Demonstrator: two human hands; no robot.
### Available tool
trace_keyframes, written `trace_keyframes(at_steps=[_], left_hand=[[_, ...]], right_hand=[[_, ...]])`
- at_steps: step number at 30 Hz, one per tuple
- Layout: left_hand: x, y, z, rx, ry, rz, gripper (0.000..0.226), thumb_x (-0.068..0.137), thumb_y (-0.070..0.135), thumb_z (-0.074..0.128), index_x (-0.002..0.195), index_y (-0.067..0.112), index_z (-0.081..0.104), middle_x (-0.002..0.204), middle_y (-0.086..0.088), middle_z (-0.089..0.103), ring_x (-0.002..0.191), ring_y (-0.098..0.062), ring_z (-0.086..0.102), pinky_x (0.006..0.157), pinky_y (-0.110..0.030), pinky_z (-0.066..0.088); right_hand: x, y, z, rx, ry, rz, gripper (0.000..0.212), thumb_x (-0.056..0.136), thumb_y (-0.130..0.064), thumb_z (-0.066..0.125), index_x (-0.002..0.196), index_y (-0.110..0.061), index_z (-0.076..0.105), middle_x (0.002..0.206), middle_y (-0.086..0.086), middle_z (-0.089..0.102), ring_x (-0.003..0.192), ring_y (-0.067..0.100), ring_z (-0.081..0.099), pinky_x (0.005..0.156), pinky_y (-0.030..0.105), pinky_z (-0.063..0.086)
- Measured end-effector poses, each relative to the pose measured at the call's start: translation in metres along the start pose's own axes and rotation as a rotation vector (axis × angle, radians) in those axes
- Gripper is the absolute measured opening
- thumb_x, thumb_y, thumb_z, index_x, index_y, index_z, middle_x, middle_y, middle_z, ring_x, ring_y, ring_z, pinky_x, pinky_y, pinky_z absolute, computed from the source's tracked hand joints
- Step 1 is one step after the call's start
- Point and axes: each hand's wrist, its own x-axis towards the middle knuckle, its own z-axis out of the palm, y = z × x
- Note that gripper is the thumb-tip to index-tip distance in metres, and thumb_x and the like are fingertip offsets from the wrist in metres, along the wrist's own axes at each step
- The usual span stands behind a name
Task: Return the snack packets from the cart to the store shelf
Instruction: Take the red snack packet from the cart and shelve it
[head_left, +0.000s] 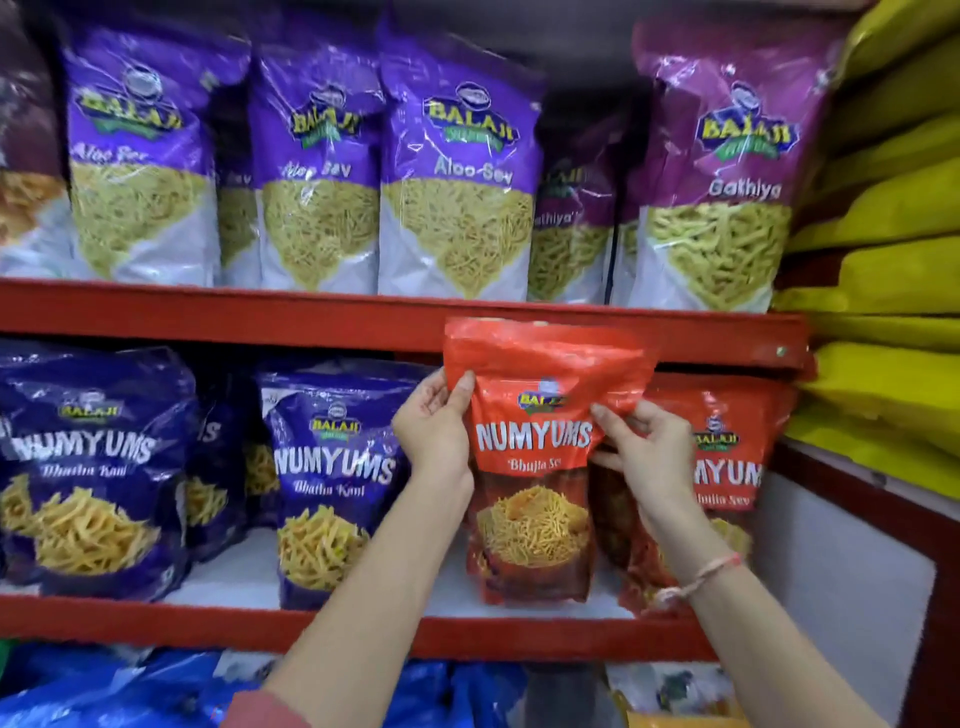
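A red Numyums Bhujia Sev packet (535, 462) stands upright on the middle shelf (311, 631), its top reaching the red shelf edge above. My left hand (434, 423) grips its upper left side and my right hand (649, 452) pinches its upper right side. A second red Bhujia Sev packet (727, 467) stands just to the right, partly hidden behind my right hand. The cart is out of view.
Blue Numyums packets (332, 483) fill the middle shelf to the left. The upper shelf (363, 312) holds purple Aloo Sev bags (457, 171) and a magenta Gathiya bag (722, 176). Yellow sacks (893, 208) are stacked at the right. Blue packets (104, 686) lie below.
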Motion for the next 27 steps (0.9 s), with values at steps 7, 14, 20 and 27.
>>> trace_keyframes(at_steps=[7, 14, 20, 27], left_hand=[[0.024, -0.058, 0.003, -0.043, 0.229, -0.065, 0.03, 0.082, -0.007, 0.06, 0.112, -0.008, 0.058, 0.102, -0.013, 0.062, 0.086, -0.021, 0.057, 0.083, -0.029, 0.048], [0.073, -0.066, 0.015, -0.121, 0.175, -0.083, 0.02, 0.088, -0.005, 0.05, 0.103, 0.0, 0.062, 0.069, 0.006, 0.067, 0.067, -0.012, 0.058, 0.072, -0.031, 0.048], [0.074, -0.071, -0.005, 0.124, 0.048, -0.087, 0.033, 0.09, 0.012, 0.056, 0.123, 0.007, 0.055, 0.102, -0.001, 0.063, 0.054, 0.003, 0.064, 0.052, -0.013, 0.054], [0.062, -0.11, -0.067, 0.583, 0.125, -0.226, 0.062, 0.086, 0.063, 0.035, 0.127, 0.019, 0.05, 0.136, -0.009, 0.055, 0.121, -0.033, 0.053, 0.106, -0.051, 0.04]], right_hand=[[0.029, 0.055, 0.021, 0.013, 0.127, 0.114, 0.017, 0.083, -0.011, 0.069, 0.07, -0.016, 0.06, 0.08, 0.007, 0.065, 0.073, 0.02, 0.064, 0.056, 0.031, 0.056], [0.065, 0.082, 0.044, -0.012, 0.129, 0.159, 0.014, 0.083, -0.013, 0.069, 0.076, -0.002, 0.063, 0.078, 0.013, 0.064, 0.066, 0.024, 0.061, 0.065, 0.045, 0.059], [0.072, 0.11, 0.054, -0.127, 0.092, 0.144, 0.008, 0.081, -0.032, 0.068, 0.087, -0.027, 0.07, 0.095, 0.009, 0.074, 0.089, 0.029, 0.069, 0.085, 0.047, 0.055], [0.04, 0.125, 0.041, -0.077, 0.059, 0.371, 0.039, 0.09, -0.051, 0.047, 0.123, -0.03, 0.049, 0.12, 0.003, 0.06, 0.105, 0.023, 0.054, 0.098, 0.041, 0.043]])
